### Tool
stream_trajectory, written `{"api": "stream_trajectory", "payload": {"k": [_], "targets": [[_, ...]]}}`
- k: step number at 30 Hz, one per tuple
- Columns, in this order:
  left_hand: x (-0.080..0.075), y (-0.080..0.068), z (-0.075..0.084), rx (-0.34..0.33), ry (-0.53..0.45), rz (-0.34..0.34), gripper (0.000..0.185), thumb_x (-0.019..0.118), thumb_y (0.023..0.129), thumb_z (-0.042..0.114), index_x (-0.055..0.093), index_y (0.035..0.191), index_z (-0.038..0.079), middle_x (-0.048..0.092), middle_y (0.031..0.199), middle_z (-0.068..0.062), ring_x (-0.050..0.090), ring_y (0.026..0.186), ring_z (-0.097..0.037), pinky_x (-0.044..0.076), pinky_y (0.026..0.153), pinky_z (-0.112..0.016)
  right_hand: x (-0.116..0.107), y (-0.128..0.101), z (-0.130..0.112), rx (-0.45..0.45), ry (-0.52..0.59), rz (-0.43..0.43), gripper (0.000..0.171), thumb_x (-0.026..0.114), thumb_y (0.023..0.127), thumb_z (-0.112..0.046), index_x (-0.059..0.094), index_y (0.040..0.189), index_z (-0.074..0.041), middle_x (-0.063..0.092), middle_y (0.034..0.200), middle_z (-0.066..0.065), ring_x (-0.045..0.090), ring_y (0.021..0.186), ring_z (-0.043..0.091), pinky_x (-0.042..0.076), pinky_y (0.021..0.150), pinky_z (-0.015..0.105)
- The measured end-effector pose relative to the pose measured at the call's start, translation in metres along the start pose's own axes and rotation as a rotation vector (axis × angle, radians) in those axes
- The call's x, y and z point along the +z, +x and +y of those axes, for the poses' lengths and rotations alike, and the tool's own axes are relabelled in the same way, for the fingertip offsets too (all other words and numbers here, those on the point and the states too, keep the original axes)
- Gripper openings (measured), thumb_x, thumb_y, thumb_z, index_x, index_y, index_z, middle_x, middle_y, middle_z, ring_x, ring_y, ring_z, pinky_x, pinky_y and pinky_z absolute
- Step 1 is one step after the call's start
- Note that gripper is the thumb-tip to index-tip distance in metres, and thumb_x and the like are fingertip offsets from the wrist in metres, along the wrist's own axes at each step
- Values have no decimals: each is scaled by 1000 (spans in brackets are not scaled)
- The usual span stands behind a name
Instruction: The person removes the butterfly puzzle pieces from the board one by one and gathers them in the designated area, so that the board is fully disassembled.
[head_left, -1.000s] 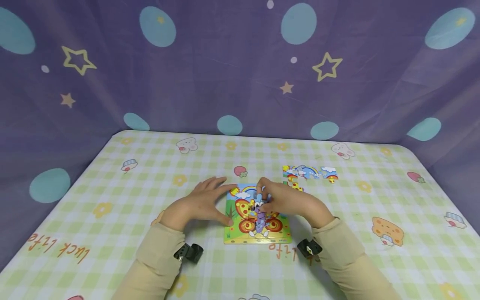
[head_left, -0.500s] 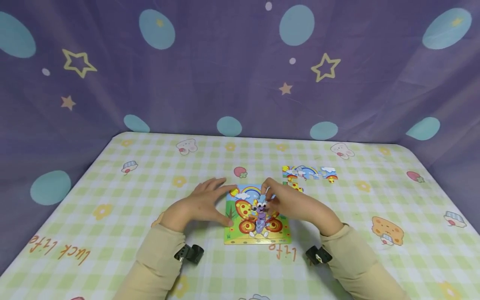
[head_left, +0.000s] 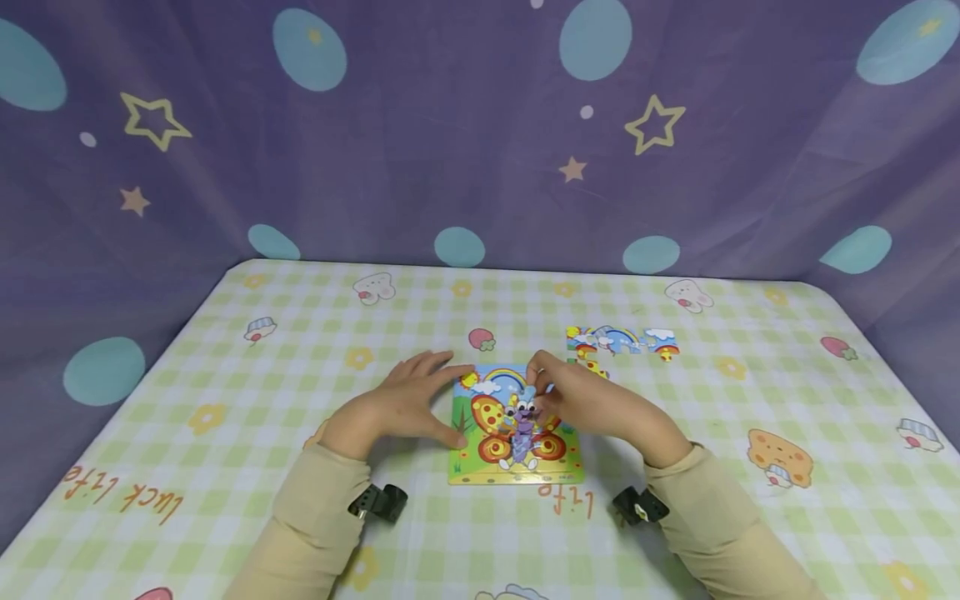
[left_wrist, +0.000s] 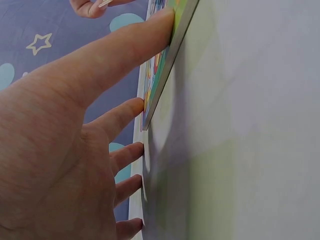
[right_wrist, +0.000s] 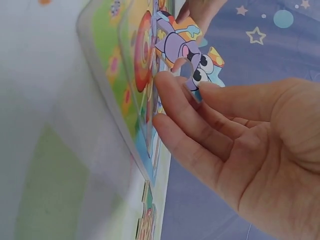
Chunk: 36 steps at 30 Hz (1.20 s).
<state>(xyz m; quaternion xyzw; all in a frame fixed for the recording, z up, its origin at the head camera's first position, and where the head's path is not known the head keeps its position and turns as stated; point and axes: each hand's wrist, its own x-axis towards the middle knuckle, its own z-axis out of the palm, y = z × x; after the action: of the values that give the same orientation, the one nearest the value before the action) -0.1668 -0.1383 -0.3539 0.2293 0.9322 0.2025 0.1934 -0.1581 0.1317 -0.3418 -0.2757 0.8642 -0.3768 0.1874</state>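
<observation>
A square butterfly puzzle board (head_left: 480,478) lies on the table. My left hand (head_left: 393,414) is at its left side, fingers spread; in the left wrist view the thumb (left_wrist: 135,42) rests on the board's near part and the index fingertip touches its far corner. Over the middle of the board, my right hand (head_left: 592,404) pinches a puzzle piece (right_wrist: 172,47) between thumb and fingers. The piece shows a purple butterfly face with big eyes and stands tilted up from the board. Its upper edge is partly hidden by the right thumb.
Behind the board to the right lie joined puzzle pieces with a rainbow (head_left: 618,340), a cloud piece (head_left: 660,338) and a yellow spotted piece (head_left: 594,367), partly behind the right hand. A checked cloth (head_left: 225,492) covers the table; a purple curtain (head_left: 465,125) hangs behind.
My right hand has shifted slightly to the right over the board, still pinching the face piece. My left hand has kept its place at the board's left side.
</observation>
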Motion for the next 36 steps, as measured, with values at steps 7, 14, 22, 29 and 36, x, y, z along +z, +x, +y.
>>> {"api": "stream_trajectory", "payload": {"k": [7,14,22,29,36], "targets": [[4,3,-3,-8,4,-9,104,84,69,53,33,156,25,14,164,-10,5,149,-38,6,119,-58,-3,-1,0,-31,-37,21,16,53,97,8,47,107,-3,64,96,9,67,79,17,52,69,30],[3,3,-2,-8,9,2,104,85,69,52,33,156,25,15,164,-10,7,149,-38,7,119,-57,-10,-5,-3,-31,-121,70,16,58,97,3,49,108,-5,64,92,4,59,77,15,49,71,32],[0,0,1,-1,14,7,102,84,71,51,35,155,21,18,162,-13,11,148,-41,10,118,-60,-21,-8,3,-35,-136,88,15,57,96,2,53,109,-4,67,90,4,59,78,15,49,71,33],[-1,1,-1,5,20,13,101,84,71,51,35,155,22,18,162,-14,11,148,-41,11,118,-60,-31,-9,9,-23,-159,132,15,58,94,4,57,107,-2,69,89,3,62,83,15,50,76,36],[0,1,0,0,11,8,100,85,71,50,36,154,22,18,162,-13,10,148,-41,11,118,-60,-39,-14,17,-14,-169,153,15,59,94,4,56,108,-1,68,86,3,61,79,14,50,76,37]]}}
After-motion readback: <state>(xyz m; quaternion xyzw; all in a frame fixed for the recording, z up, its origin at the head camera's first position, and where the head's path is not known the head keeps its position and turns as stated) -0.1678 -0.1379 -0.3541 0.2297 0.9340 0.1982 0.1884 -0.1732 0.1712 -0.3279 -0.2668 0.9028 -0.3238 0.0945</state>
